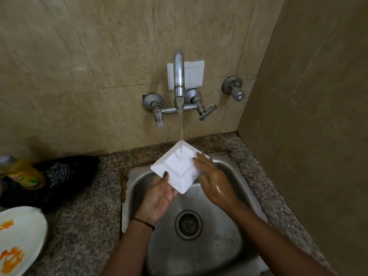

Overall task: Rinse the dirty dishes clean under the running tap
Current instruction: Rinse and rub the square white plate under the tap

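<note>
A white square dish (pixel 177 168) is held over the steel sink (pixel 225 248), tilted with its hollow facing me. Water runs from the wall tap (pixel 178 76) and lands in the dish's far half. My left hand (pixel 159 194) grips the dish's near left edge from below, thumb on the rim. My right hand (pixel 215 180) is wet and lies on the dish's right edge, fingers flat on the rim. On the counter at the far left sits a white round plate (pixel 20 238) smeared with orange sauce.
A yellow dish-soap bottle (pixel 23 174) lies on the granite counter (pixel 87 216) at the left beside a dark scrubber and cloth (pixel 65 176). Two tap handles and a separate valve (pixel 234 88) stick out of the tiled wall. A side wall closes in on the right.
</note>
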